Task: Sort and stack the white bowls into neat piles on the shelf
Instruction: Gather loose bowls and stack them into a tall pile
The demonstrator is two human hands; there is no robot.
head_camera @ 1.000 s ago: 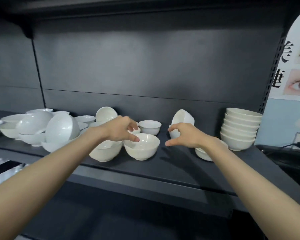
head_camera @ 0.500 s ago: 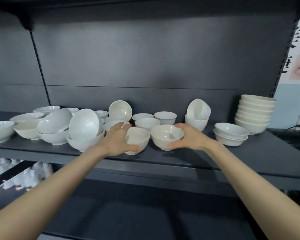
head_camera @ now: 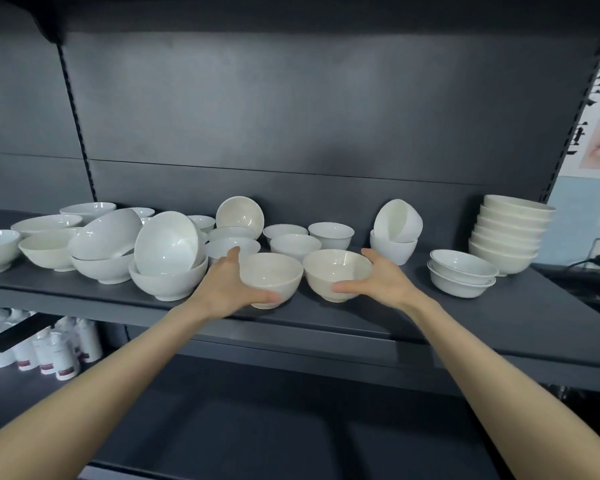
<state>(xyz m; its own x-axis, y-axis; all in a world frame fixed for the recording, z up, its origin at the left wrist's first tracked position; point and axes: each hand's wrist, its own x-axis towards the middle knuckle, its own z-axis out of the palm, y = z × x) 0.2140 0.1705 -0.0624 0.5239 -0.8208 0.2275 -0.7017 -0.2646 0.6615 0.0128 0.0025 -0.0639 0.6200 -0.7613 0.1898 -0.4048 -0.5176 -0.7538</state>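
A second ago the hands were only reaching in over the shelf [head_camera: 361, 318], and neither had hold of anything. Now each has closed on a bowl. The left hand [head_camera: 227, 289] cups the left bowl [head_camera: 272, 275], with its thumb curled across the lower front and its fingers [head_camera: 232, 253] spread round the far side. The right hand [head_camera: 387, 282] mirrors it on the right bowl [head_camera: 338, 270], thumb along the lower front and fingers up by the back rim.

The two bowls sit upright, almost touching, near the shelf's front edge. Whether they have left the shelf cannot be told.

They look alike in size and depth, so this is probably the start of a pick, with one about to be nested in the other for a new pile.

Most of the sorting remains:
- On the left, the loose bowls [head_camera: 168, 247] lie jumbled, and some are tipped on their sides.
- A tilted bowl [head_camera: 397, 220] leans in another just behind the right hand.
- Only the tall stack [head_camera: 510, 233] at the far right and the low pair [head_camera: 461, 277] beside it look tidy.
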